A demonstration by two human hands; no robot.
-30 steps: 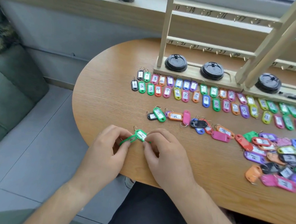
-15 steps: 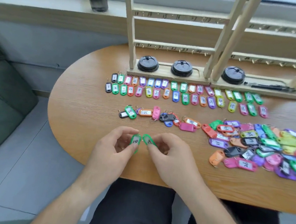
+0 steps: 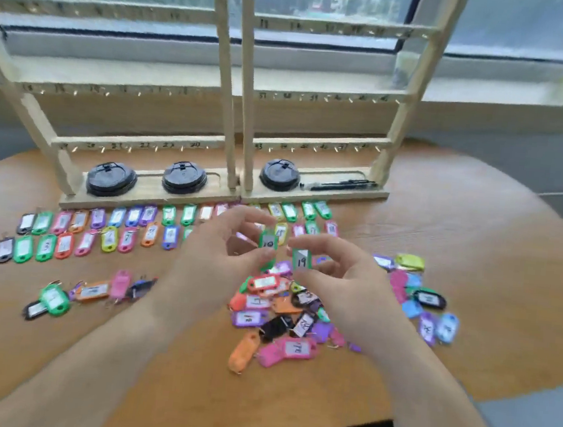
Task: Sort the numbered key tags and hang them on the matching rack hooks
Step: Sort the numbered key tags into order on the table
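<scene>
While the desk (image 3: 474, 266) bears the rack (image 3: 132, 144) at its far edge, the left hand (image 3: 220, 259) pinches a green tag (image 3: 268, 242) and the right hand (image 3: 342, 284) pinches green tag 19 (image 3: 302, 260) over mid-desk, both long axes upright, labels facing the wearer.

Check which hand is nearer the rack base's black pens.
Right. The right hand, pinching green tag 19, is almost straight in front of the black pens; the left hand, pinching a second green tag, is further left.
</scene>
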